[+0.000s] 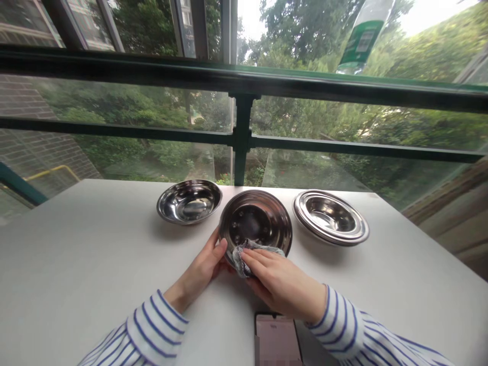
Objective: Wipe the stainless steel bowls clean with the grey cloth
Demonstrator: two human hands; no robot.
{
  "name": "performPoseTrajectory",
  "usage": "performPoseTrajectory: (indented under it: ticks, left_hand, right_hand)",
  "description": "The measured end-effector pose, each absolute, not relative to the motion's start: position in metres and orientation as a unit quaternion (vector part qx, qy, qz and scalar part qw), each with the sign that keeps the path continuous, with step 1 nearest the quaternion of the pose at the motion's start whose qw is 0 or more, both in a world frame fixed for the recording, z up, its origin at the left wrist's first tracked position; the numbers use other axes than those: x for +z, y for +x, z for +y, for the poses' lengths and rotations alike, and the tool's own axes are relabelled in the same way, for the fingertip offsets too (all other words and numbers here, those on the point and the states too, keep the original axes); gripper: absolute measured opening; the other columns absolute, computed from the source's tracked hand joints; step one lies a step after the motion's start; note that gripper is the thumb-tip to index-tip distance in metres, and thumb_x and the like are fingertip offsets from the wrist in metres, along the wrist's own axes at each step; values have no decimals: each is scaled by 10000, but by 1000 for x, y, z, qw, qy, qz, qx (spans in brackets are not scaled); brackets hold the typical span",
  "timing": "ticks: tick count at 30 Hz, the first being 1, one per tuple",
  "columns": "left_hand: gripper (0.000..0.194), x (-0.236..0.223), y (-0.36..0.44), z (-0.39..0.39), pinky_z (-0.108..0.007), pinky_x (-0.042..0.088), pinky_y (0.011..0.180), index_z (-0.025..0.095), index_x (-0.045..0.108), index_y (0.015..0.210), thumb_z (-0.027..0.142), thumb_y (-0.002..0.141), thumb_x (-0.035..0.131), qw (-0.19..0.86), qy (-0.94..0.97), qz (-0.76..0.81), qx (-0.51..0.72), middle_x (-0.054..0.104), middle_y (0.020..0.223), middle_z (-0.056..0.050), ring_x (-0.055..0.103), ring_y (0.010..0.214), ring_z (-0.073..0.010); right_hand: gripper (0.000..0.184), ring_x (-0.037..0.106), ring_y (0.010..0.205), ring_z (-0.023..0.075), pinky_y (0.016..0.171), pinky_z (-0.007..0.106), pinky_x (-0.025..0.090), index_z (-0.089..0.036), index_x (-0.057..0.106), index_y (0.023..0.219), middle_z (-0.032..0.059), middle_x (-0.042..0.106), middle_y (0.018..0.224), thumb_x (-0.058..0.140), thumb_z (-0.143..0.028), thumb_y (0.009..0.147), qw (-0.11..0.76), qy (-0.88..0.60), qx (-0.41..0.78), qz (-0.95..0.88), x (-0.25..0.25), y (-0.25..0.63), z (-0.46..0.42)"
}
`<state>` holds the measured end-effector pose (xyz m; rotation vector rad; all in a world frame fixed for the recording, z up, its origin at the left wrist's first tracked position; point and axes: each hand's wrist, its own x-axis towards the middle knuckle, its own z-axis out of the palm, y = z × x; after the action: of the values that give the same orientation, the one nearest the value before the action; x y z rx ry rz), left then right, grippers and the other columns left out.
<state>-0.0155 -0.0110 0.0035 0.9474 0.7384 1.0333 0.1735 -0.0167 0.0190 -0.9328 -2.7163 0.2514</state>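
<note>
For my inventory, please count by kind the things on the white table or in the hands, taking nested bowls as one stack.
Separate metal bowls: 2
Stack of metal bowls: 1 (number inside unclear)
Cloth: 1
Phone: 1
Total: 5

A cloth [238,260] against a tilted metal bowl [253,222]
The left hand [208,263] grips its side; the right hand [278,277] presses the cloth. Another bowl [190,203] stands left, stacked bowls [331,216] right, a phone [277,341] nearer.

A table [95,244] is backed by a green railing [152,69]; daylit trees [301,35] are seen beyond; a brick wall [23,104] is noted far left.
</note>
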Motion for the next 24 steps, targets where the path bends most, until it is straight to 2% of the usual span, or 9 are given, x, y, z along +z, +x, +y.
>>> performPoseTrajectory:
  ticks: [6,12,14,18,24]
  left_hand:
    - [525,3,-12,-12,-286,451,739,298,307,1380,324,881,468,709,434,303,465,562,1216,-57,561,918,-178]
    - [586,4,-14,-12,-304,466,630,257,217,1416,348,886,447,708,429,327,456,593,1169,-98,592,803,-190]
    - [603,6,-13,-13,-311,471,646,255,202,1420,349,882,457,712,425,328,452,601,1158,-99,594,830,-200]
    - [559,6,-13,-15,-299,468,704,257,270,1396,337,879,469,716,413,332,455,584,1195,-87,571,963,-213]
    - [543,7,-15,-13,-283,467,606,227,337,1364,368,863,488,706,417,346,456,610,1145,-102,595,900,-226]
  right_hand:
    - [525,355,1270,252,1062,376,318,-29,323,1361,161,379,1394,330,-334,933,132,-317,112,-933,23,168,-21]
    - [428,486,1131,244,976,398,412,-104,443,1294,108,547,1254,362,-287,916,62,-323,106,-938,36,178,-23]
    - [436,463,1158,245,983,401,404,-103,426,1306,113,523,1281,365,-287,915,80,-326,102,-936,32,176,-22]
    - [496,384,1226,262,1008,426,368,-72,330,1362,150,407,1377,334,-311,928,128,-334,86,-930,24,168,-21]
    - [431,465,1145,247,975,411,387,-130,431,1298,98,534,1269,371,-306,910,66,-327,103,-937,32,178,-19]
